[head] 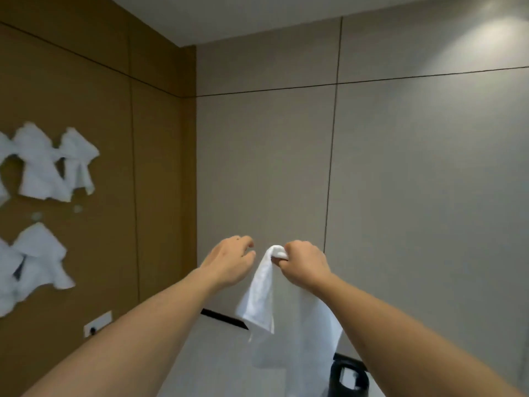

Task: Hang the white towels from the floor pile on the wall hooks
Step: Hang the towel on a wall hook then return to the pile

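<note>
A white towel [269, 293] hangs in mid-air before the grey wall, its top corner bunched in the right hand [305, 266]; the left hand [229, 260] hovers just beside, fingers loosely curled, empty. Several towels [40, 164] already hang on the brown wall (hooks hidden). The floor pile is out of view, so what remains is unclear.

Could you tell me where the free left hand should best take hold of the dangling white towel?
Probably at the top, from the left, beside the right hand, which pinches a bunched corner of the white towel. The cloth hangs limp below, and the left hand hovers close.
</note>
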Tool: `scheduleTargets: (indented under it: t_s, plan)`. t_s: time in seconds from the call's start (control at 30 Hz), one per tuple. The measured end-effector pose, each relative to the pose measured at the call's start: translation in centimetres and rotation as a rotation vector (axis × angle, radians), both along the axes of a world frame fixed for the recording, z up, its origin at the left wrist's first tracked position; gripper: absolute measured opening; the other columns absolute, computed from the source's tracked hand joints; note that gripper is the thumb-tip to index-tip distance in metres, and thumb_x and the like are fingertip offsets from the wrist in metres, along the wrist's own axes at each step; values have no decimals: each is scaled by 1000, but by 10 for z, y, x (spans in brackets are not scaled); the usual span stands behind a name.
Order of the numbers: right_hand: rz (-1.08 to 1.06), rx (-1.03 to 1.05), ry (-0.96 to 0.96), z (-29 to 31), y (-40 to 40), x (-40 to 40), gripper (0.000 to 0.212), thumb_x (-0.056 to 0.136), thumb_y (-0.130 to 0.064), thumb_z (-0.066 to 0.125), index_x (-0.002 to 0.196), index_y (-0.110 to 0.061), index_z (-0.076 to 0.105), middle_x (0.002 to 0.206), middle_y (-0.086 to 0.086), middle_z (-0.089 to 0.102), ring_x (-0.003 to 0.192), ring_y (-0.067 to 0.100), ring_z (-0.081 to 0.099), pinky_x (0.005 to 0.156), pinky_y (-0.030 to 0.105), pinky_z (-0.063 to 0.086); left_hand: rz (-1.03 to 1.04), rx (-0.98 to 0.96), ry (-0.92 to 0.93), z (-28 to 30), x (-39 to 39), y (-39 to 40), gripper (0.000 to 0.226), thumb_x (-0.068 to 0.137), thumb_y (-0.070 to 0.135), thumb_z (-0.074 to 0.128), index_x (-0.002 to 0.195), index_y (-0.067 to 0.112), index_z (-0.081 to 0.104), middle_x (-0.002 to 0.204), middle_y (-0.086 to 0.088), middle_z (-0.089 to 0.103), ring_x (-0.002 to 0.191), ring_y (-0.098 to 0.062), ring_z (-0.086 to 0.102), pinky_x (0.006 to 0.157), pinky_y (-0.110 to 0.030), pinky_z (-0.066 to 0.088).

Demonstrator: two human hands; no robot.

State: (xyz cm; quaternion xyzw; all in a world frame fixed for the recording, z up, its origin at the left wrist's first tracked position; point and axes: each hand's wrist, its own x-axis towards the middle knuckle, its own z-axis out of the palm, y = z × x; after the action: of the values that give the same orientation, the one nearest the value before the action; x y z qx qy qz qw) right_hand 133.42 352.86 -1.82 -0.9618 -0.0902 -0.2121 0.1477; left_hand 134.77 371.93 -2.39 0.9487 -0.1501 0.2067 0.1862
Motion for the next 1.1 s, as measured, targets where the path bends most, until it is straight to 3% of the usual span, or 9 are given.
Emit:
scheduleTargets:
  t_s: [0.13, 0.27, 0.4, 0.57, 0.7, 0.77, 1.0, 1.1]
  plan:
    - [122, -11, 8, -6, 92, 63, 33, 92, -46, 53, 74, -19, 48, 92, 9, 65, 87, 34, 61, 67, 32, 40, 141, 5, 13, -6, 32, 91, 40, 100, 38, 39, 132, 21, 53, 129, -2, 57, 116, -21, 53, 96, -35, 45]
    - [256, 18, -3, -16, 187, 131, 35, 94, -46, 54, 69, -22, 47, 75, -1, 57, 67, 21, 53, 58, 30, 39, 274, 7, 0, -7, 74, 179, 36, 100, 39, 38, 130, 24, 54, 127, 2, 58, 111, -18, 54, 92, -33, 46]
    - [394, 85, 56, -20, 280, 203, 31, 93, -50, 56, 76, -25, 61, 71, -4, 61, 67, 16, 60, 66, 36, 57, 414, 23, 22, -3, 126, 262, 36, 101, 40, 39, 131, 25, 53, 129, 2, 57, 109, -16, 52, 89, -30, 44]
    - [530, 95, 89, -11, 382, 285, 32, 92, -52, 58, 80, -22, 61, 72, -5, 60, 64, 13, 59, 55, 27, 48, 552, 44, 48, 9, 188, 351, 41, 100, 40, 38, 132, 22, 53, 131, -3, 56, 115, -23, 54, 95, -37, 46]
    - [580, 100, 108, -5, 455, 338, 31, 91, -51, 58, 81, -22, 63, 74, -3, 63, 66, 14, 61, 62, 33, 57, 588, 45, 55, 7, 230, 410, 37, 99, 41, 38, 125, 22, 56, 120, -3, 60, 104, -21, 56, 86, -35, 47]
    - [593, 97, 115, -7, 488, 361, 31, 91, -50, 58, 81, -21, 62, 73, -3, 61, 66, 15, 60, 62, 32, 53, 608, 53, 56, 3, 251, 441, 35, 99, 39, 38, 123, 22, 57, 117, -3, 61, 102, -21, 56, 85, -37, 48]
    - [573, 94, 113, -21, 594, 443, 34, 91, -52, 59, 83, -19, 62, 72, -3, 60, 66, 14, 61, 65, 33, 56, 619, 16, 56, -9, 324, 551, 39, 102, 39, 40, 132, 21, 55, 124, -1, 60, 108, -20, 57, 91, -35, 49]
    - [568, 82, 125, -20, 638, 475, 34, 91, -51, 59, 78, -19, 58, 70, -4, 57, 63, 13, 58, 59, 30, 53, 597, -20, 82, -12, 354, 597, 39, 102, 39, 41, 134, 20, 54, 124, -2, 60, 106, -20, 58, 91, -34, 50]
